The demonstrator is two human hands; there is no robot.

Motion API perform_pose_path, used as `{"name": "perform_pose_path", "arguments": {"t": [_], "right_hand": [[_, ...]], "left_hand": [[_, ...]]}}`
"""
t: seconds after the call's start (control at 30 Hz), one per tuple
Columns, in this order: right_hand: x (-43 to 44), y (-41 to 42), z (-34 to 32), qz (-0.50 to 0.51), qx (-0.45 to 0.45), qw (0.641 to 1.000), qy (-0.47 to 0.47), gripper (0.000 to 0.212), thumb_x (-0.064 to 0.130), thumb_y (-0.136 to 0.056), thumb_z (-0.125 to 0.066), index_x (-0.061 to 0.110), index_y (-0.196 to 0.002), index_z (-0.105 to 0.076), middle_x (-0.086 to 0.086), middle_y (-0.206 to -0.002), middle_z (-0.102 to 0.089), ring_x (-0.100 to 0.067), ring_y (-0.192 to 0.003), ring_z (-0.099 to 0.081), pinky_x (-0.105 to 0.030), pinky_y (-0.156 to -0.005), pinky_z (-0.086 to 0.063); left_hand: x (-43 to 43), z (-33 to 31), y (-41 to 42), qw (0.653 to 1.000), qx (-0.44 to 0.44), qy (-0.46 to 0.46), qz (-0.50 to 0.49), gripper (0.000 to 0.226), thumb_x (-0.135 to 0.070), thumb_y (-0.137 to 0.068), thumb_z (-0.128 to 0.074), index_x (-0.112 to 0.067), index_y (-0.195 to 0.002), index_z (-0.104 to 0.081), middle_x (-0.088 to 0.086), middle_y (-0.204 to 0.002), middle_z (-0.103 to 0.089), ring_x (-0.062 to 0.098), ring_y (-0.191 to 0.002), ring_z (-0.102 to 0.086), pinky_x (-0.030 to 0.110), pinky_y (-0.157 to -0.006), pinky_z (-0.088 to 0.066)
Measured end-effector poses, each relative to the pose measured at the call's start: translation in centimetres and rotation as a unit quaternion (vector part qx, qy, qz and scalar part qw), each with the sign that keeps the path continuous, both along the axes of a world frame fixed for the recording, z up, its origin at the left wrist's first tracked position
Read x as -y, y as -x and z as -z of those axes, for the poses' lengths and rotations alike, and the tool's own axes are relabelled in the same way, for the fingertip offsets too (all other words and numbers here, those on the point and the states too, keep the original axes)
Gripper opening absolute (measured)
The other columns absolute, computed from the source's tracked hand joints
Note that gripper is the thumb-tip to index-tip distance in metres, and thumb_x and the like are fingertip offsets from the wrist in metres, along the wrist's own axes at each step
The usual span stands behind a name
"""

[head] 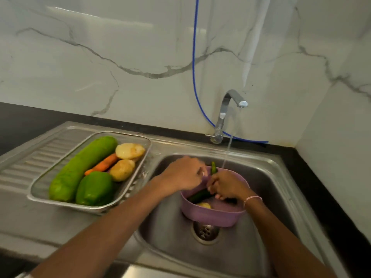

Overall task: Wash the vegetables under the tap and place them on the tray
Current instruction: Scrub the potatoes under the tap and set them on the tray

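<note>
Both hands work over a purple bowl (pixel 212 216) that sits in the steel sink (pixel 267 189), just above the drain (pixel 205 231). The right hand (pixel 225 186) is closed around a thin green chilli (pixel 214 167), whose tip sticks up past the knuckles close to the stream of water (pixel 227 151) falling from the tap (pixel 226 109). A pink bracelet (pixel 252 199) circles that wrist. The left hand (pixel 181 174) hovers beside it, fingers loosely curled toward the chilli; whether it touches the chilli or holds anything cannot be told through the blur.

In the bowl lie a dark green vegetable (pixel 199 195), partly under the right hand, and a pale yellow piece (pixel 204 205) near the front wall.

The steel tray (pixel 40 194) rests on the ribbed drainboard (pixel 36 157) to the left of the basin. On it lie a long green gourd (pixel 80 167) along the left side, a green pepper (pixel 94 188) at the front, a carrot (pixel 103 163) between them, and two potatoes (pixel 130 151) at the right end, one behind the other.

A blue hose (pixel 194 57) runs down the marble wall (pixel 100 57) and passes behind the tap. The dark bench (pixel 24 121) borders the sink at the back.
</note>
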State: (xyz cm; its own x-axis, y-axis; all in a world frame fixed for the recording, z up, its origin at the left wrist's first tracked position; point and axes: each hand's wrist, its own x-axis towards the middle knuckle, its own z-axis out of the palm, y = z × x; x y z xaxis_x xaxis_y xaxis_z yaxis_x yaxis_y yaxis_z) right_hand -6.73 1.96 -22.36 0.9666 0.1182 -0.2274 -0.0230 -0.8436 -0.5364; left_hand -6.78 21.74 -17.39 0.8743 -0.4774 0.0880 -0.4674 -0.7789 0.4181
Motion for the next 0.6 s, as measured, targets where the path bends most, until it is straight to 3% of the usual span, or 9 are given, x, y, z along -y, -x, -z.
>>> {"name": "perform_pose_path", "arguments": {"t": [0.1,0.2,0.3,0.4,0.5,0.6], "right_hand": [[0.4,-0.2,3.9,-0.033,-0.034,0.995,0.09,0.024,0.021,-0.094,-0.073,0.021,-0.117,-0.076,-0.002,-0.119,-0.073,-0.023,-0.112,-0.067,-0.036,-0.1,-0.052],[-0.5,-0.7,6.2,-0.052,-0.055,0.991,0.111,0.027,0.022,-0.097,-0.071,0.02,-0.123,-0.072,-0.005,-0.126,-0.071,-0.027,-0.115,-0.065,-0.036,-0.104,-0.051],[-0.3,-1.3,7.4,-0.065,-0.068,0.99,0.102,0.017,0.015,-0.099,-0.067,0.02,-0.115,-0.072,-0.009,-0.127,-0.07,-0.028,-0.115,-0.064,-0.038,-0.108,-0.049],[0.0,-1.9,8.2,-0.078,-0.079,0.988,0.111,0.018,0.014,-0.098,-0.066,0.025,-0.112,-0.071,-0.012,-0.128,-0.07,-0.024,-0.106,-0.061,-0.036,-0.102,-0.049],[0.2,-2.5,9.3,-0.093,-0.084,0.985,0.12,0.013,0.015,-0.098,-0.064,0.023,-0.106,-0.071,-0.012,-0.122,-0.072,-0.029,-0.112,-0.065,-0.037,-0.099,-0.053],[-0.1,-2.6,10.3,-0.03,-0.05,0.998,0.005,0.014,0.007,-0.094,-0.06,0.013,-0.097,-0.071,-0.01,-0.1,-0.069,-0.026,-0.099,-0.064,-0.035,-0.085,-0.055]], "left_hand": [[2.8,3.6,-1.9,0.995,-0.086,-0.035,-0.042,0.021,-0.026,-0.089,-0.067,-0.034,-0.104,-0.079,-0.003,-0.118,-0.076,0.024,-0.112,-0.07,0.042,-0.101,-0.055],[2.7,6.7,-2.8,0.987,-0.082,-0.003,-0.136,0.014,-0.029,-0.087,-0.068,-0.035,-0.096,-0.078,-0.002,-0.114,-0.076,0.026,-0.11,-0.07,0.04,-0.098,-0.056],[2.5,8.0,-3.7,0.989,-0.059,-0.006,-0.134,0.014,-0.032,-0.09,-0.061,-0.038,-0.089,-0.074,-0.006,-0.108,-0.077,0.024,-0.105,-0.072,0.04,-0.095,-0.058],[2.9,8.5,-4.1,0.994,-0.035,-0.028,-0.095,0.018,-0.03,-0.095,-0.058,-0.035,-0.095,-0.075,-0.007,-0.109,-0.076,0.022,-0.103,-0.071,0.041,-0.095,-0.057],[3.5,9.5,-4.8,0.996,-0.016,-0.046,-0.071,0.02,-0.028,-0.099,-0.057,-0.029,-0.103,-0.077,-0.003,-0.109,-0.076,0.022,-0.101,-0.07,0.041,-0.092,-0.057],[3.8,10.2,-5.1,0.995,-0.004,-0.078,-0.061,0.019,-0.029,-0.099,-0.056,-0.026,-0.105,-0.074,0.003,-0.103,-0.074,0.026,-0.094,-0.07,0.04,-0.087,-0.059]]}}
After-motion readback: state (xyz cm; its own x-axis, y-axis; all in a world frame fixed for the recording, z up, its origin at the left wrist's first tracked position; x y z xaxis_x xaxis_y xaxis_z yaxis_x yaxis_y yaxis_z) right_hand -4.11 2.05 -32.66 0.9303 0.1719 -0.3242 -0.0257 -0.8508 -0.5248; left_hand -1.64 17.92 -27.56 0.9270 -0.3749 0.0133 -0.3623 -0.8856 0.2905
